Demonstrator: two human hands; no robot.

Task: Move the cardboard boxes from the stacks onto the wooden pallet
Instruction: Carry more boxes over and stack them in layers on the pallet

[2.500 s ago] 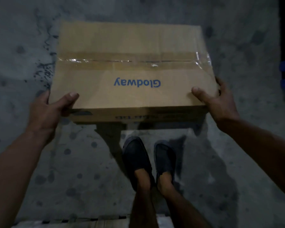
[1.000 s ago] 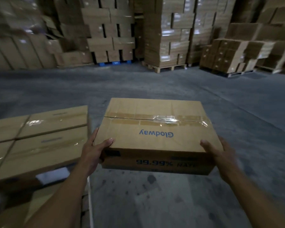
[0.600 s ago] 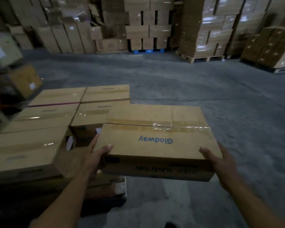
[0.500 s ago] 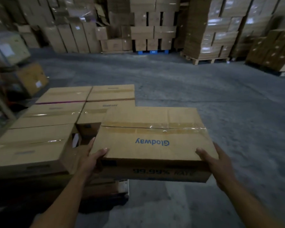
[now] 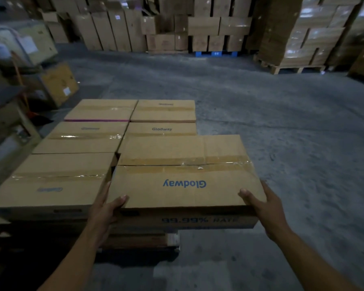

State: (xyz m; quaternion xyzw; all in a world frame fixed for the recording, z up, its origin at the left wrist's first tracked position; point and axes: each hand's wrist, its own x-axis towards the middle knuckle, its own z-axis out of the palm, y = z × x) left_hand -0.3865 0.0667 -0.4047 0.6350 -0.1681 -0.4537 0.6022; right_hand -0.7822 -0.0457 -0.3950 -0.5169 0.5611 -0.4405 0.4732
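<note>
I carry a brown cardboard box [image 5: 183,173] with blue "Glodway" print and a taped seam. My left hand [image 5: 105,208] grips its near left corner, thumb on top. My right hand [image 5: 263,206] grips the near right corner the same way. The box hangs at the right front of a layer of several like boxes [image 5: 72,148], about level with their tops and partly over the far right ones. Under that layer a dark strip of the wooden pallet [image 5: 139,241] shows, mostly hidden.
Grey concrete floor [image 5: 282,127] spreads to the right and ahead. Tall stacks of cartons [image 5: 198,28] line the far wall, with wrapped stacks on a pallet [image 5: 298,51] at the far right. Loose cartons and clutter [image 5: 57,82] stand at the left.
The view swung from the floor and my feet up to the warehouse, then left to the loaded layer. The box in my hands has come up close beside those boxes.
</note>
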